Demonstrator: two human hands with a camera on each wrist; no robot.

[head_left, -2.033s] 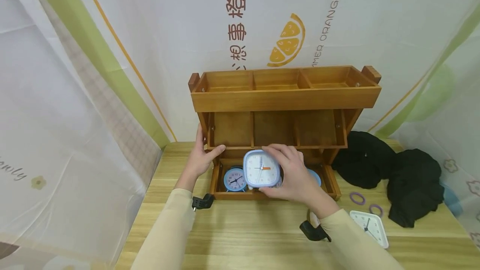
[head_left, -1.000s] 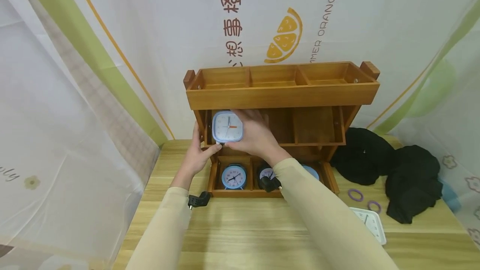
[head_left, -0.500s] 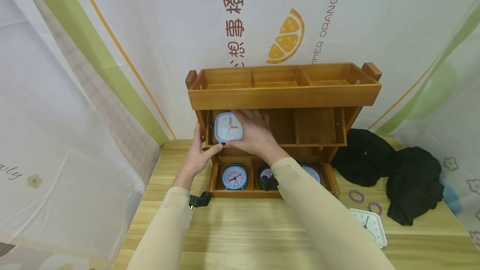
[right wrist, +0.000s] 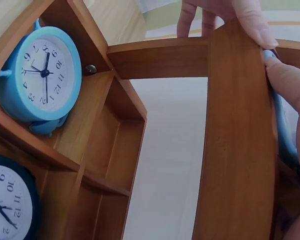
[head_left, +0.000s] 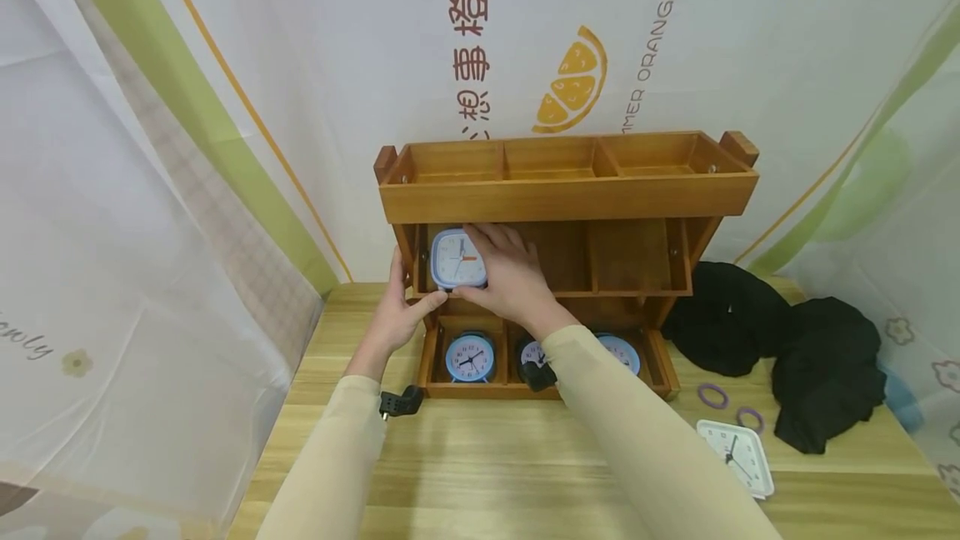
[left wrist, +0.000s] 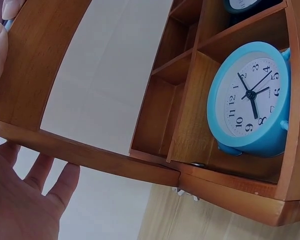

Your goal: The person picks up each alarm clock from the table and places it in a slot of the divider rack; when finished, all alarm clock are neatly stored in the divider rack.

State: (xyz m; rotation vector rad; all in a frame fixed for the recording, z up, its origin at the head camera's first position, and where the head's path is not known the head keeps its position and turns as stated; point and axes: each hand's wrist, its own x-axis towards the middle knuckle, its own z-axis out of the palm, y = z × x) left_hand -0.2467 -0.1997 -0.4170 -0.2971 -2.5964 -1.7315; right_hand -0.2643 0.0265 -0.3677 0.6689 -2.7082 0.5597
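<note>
My right hand point(head_left: 513, 277) holds a rounded-square, light-blue alarm clock point(head_left: 456, 259) by its right side, in the left compartment of the middle tray of a tiered wooden box point(head_left: 570, 200). My left hand point(head_left: 397, 319) grips the box's left side, fingers behind the side piece and thumb at the tray's front edge, right by the clock's foot. Below, the bottom tray bears a round blue alarm clock point(head_left: 470, 358), a black one point(head_left: 531, 352) partly behind my right wrist camera, and another blue one point(head_left: 622, 352). The left wrist view shows the left blue clock point(left wrist: 250, 97) close up.
On the wooden table point(head_left: 480, 465) at right lie a square white clock point(head_left: 738, 455), two purple rings point(head_left: 701, 392) and black cloth bundles point(head_left: 828, 373). A printed curtain point(head_left: 337, 65) hangs close behind the box. The top tray overhangs the middle one.
My right hand has lifted the light-blue alarm clock up and left from before the bottom tray into the middle tray's left compartment, then stayed nearly still. My left hand keeps its place.
</note>
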